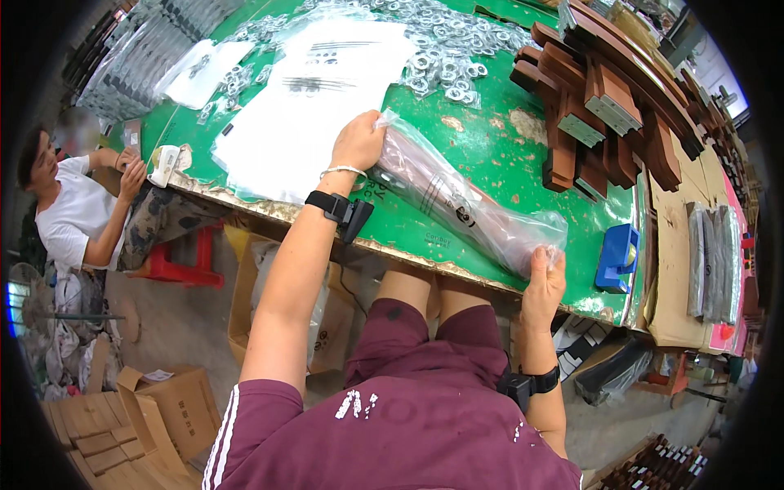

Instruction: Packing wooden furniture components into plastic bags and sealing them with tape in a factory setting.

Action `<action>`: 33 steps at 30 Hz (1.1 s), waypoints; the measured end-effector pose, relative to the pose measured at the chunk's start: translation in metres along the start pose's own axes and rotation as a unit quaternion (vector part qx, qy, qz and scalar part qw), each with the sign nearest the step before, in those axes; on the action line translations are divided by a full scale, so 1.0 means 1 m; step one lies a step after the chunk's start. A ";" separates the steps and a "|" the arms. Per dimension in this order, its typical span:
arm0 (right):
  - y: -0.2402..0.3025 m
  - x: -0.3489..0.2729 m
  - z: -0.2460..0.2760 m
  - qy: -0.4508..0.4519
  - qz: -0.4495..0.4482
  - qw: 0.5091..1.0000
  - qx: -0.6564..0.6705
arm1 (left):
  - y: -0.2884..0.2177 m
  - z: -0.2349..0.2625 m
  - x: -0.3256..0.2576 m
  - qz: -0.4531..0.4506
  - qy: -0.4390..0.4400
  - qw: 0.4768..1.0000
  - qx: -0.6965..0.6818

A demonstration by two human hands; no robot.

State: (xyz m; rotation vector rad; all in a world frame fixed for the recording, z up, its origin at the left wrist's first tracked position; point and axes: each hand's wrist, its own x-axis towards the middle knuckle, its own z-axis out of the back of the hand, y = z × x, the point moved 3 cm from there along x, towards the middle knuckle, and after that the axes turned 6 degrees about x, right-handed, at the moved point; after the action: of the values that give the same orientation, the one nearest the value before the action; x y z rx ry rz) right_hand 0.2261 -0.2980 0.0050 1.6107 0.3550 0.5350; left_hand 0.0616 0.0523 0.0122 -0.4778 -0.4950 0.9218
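A seated person is at the tabletop's left end. My left hand grips one end of the clear bagged brown piece lying along the near edge; my right hand pinches its other end. A blue tape dispenser sits by the near right corner.

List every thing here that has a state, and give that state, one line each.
Clear plastic bag: filled with a long brown piece, lying on the green table, held at both ends.
Left hand: gripping the bag's far end.
Right hand: pinching the bag's near end.
Blue tape dispenser: standing at the table edge.
Brown wooden parts: stacked.
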 end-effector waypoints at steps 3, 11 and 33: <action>0.004 0.004 0.005 0.018 -0.006 0.999 -0.041 | -0.002 0.001 -0.001 0.002 -0.004 1.000 0.009; 0.012 0.028 0.009 0.096 -0.050 0.993 -0.038 | -0.003 0.001 -0.002 -0.001 0.004 1.000 0.017; 0.023 0.048 -0.025 0.061 0.050 0.956 -0.284 | -0.007 0.002 -0.003 0.003 0.006 0.999 0.034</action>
State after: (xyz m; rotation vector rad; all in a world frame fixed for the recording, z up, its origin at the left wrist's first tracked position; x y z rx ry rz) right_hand 0.2512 -0.2544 0.0351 1.0441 0.1860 0.7399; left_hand 0.0635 0.0463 0.0172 -0.4234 -0.4515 0.9379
